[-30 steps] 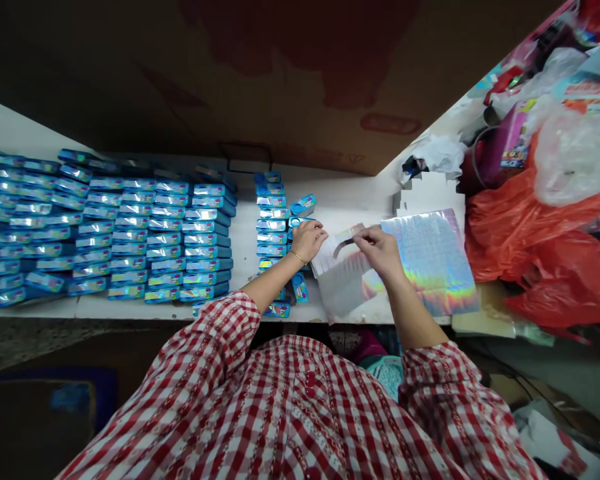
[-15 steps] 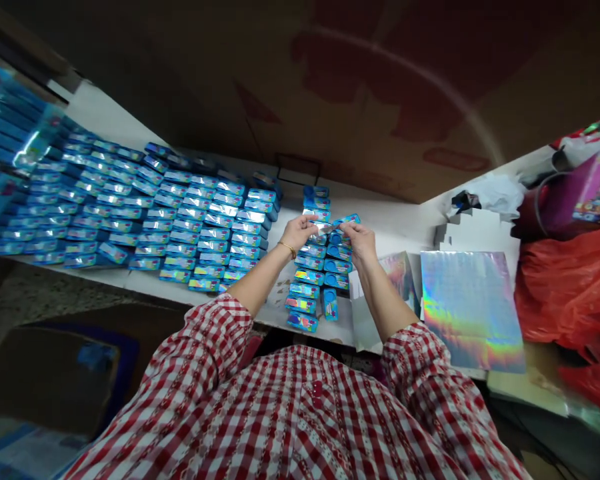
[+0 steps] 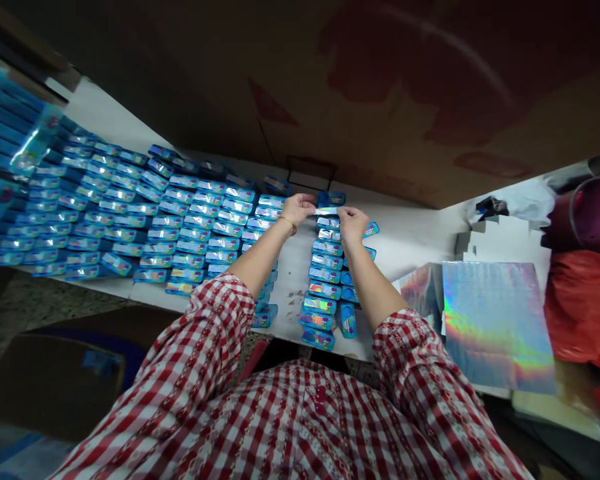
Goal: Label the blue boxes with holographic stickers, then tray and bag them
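Blue packs (image 3: pixel 325 275) stood in a column from the white surface's (image 3: pixel 410 230) near edge toward its far edge; left hand (image 3: pixel 300 207) and right hand (image 3: pixel 353 223) pinched a shiny strip (image 3: pixel 329 211) over its far end; tautness probably mattered against creases.

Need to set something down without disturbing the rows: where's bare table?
The wider patch of white table lies right of the right hand, between the cardboard box and the holographic sheet. A narrow strip runs between the left block of blue packs and the middle column. Crowded: the left block itself.
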A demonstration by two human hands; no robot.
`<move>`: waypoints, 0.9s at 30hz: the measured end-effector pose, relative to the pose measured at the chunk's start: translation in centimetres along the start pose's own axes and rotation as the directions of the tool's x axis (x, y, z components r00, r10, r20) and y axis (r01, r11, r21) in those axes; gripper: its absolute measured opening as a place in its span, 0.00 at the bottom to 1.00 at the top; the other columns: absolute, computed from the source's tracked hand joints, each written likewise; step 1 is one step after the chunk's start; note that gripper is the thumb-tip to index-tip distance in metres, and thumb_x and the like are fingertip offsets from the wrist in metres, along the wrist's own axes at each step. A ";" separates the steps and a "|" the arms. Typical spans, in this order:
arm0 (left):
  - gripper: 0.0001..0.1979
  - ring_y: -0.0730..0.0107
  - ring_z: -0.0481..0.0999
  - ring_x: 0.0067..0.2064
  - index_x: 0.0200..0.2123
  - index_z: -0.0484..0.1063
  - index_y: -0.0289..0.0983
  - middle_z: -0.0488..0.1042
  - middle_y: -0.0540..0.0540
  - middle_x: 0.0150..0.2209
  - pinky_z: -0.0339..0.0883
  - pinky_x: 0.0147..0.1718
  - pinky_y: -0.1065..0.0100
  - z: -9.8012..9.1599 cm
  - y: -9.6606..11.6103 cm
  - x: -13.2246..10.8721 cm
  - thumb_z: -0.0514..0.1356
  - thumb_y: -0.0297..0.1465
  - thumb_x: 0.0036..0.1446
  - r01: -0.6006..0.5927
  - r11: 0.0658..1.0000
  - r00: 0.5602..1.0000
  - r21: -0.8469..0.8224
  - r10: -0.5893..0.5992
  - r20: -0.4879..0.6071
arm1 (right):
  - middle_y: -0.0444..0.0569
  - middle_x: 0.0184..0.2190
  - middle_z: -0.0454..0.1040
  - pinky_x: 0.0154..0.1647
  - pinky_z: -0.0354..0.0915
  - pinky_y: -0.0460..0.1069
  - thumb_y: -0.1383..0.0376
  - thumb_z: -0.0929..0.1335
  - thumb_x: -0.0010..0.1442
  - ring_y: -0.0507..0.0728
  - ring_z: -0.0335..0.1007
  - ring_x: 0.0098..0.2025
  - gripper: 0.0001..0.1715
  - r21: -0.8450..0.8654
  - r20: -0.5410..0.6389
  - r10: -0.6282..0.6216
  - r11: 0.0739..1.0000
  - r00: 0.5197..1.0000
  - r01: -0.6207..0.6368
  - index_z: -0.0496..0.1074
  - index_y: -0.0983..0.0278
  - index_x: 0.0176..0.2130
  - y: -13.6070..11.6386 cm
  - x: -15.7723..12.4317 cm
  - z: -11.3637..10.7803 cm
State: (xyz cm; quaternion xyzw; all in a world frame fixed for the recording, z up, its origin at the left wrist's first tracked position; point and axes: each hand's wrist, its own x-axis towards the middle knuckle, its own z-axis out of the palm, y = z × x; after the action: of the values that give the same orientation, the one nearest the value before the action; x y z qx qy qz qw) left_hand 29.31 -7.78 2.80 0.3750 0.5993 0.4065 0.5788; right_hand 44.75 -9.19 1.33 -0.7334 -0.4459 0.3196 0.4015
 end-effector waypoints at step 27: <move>0.16 0.66 0.73 0.42 0.44 0.73 0.34 0.72 0.41 0.46 0.64 0.47 0.67 1.9 -2.0 -2.3 0.53 0.24 0.52 -0.182 0.784 0.929 0.593 0.334 -0.156 | 0.53 0.41 0.68 0.42 0.54 0.55 0.73 0.58 0.59 0.59 0.60 0.42 0.24 -0.605 0.214 -0.353 0.684 0.911 0.408 0.73 0.58 0.48 0.7 -1.7 -5.4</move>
State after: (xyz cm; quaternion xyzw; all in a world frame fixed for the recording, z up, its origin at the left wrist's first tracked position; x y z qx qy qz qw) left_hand 31.34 -10.56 1.86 0.5545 0.7039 0.3294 0.2974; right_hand 48.85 -12.56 3.46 -0.7031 -0.6854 0.0880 0.1678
